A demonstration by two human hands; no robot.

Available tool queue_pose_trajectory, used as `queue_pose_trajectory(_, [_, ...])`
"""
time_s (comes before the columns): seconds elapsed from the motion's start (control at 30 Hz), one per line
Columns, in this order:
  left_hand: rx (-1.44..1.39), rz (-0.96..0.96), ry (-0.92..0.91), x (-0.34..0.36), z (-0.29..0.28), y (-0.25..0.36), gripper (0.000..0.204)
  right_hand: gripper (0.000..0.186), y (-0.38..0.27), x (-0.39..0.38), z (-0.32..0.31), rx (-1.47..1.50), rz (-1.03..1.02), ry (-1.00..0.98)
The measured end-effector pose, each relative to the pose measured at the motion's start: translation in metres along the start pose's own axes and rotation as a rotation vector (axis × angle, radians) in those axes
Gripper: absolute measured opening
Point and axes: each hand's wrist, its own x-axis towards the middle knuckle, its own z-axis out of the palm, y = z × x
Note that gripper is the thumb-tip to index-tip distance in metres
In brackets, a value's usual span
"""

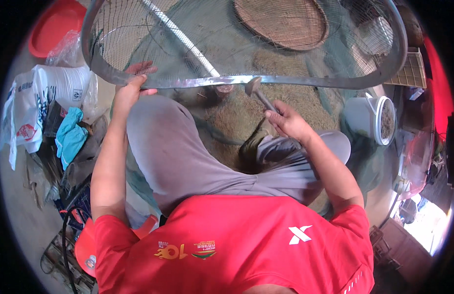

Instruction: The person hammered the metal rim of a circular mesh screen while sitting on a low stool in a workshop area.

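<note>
A wide sieve-like frame (180,82) spans the space before me, a grey metal band with rounded corners and wire mesh across it. At its near left edge my left hand (131,92) is closed around the band, some fingers behind the mesh. My right hand (288,121), also closed, grips the handle of a hammer (256,90). The hammer's head is at the near edge of the band, right of the middle; whether it touches cannot be told. Just below the shiny stretch of band shows the end of a round wooden piece (224,89).
Beyond the mesh lie a round woven tray (285,24) and a white pole (180,36). A white bucket (369,117) stands at the right, a yellowish crate (410,68) behind it. White sacks (53,90), a teal cloth (70,136) and a red basin (55,29) are at the left.
</note>
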Motion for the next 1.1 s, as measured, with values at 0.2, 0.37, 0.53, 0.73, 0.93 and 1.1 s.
queue_pose_trajectory(0.2, [-0.004, -0.034, 0.047, -0.014, 0.002, 0.003, 0.035, 0.021, -0.037, 0.013, 0.030, 0.480, -0.331, 0.106])
queue_pose_trajectory(0.37, [0.059, 0.000, 0.107, -0.022, 0.005, 0.011, 0.035, 0.022, -0.039, 0.058, 0.060, 0.314, -0.504, 0.364])
queue_pose_trajectory(0.53, [0.131, -0.006, 0.038, -0.014, 0.008, 0.003, 0.041, 0.037, 0.035, 0.122, 0.062, -0.327, -0.296, 0.578])
queue_pose_trajectory(0.73, [0.263, -0.058, 0.068, -0.013, -0.014, -0.019, 0.040, 0.038, 0.003, 0.084, 0.065, -0.012, -0.328, 0.488])
queue_pose_trajectory(0.93, [0.211, 0.011, 0.048, -0.010, -0.005, -0.017, 0.039, 0.040, 0.020, 0.106, 0.068, -0.442, -0.245, 0.603])
queue_pose_trajectory(1.1, [0.212, 0.072, -0.028, -0.008, -0.010, -0.026, 0.039, 0.042, 0.013, 0.116, 0.051, -0.179, -0.144, 0.442])
